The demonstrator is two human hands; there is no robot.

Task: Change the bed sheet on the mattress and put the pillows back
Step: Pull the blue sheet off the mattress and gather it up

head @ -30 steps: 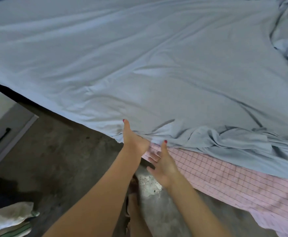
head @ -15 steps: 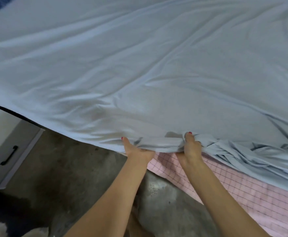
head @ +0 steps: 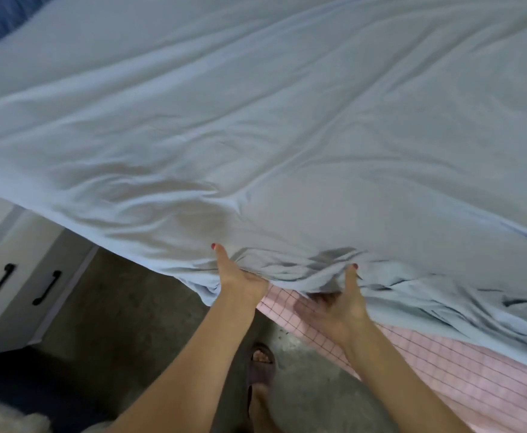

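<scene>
One view only, worn on my head, looking forward and steeply down from close range. It takes in my left hand and right hand at the bed sheet, with the floor below.

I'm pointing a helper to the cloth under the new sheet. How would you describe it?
Start at the light blue sheet covering the bed. Follow its near edge to the right hand; the pink checked fabric shows just below, the only gridded cloth here.
</scene>
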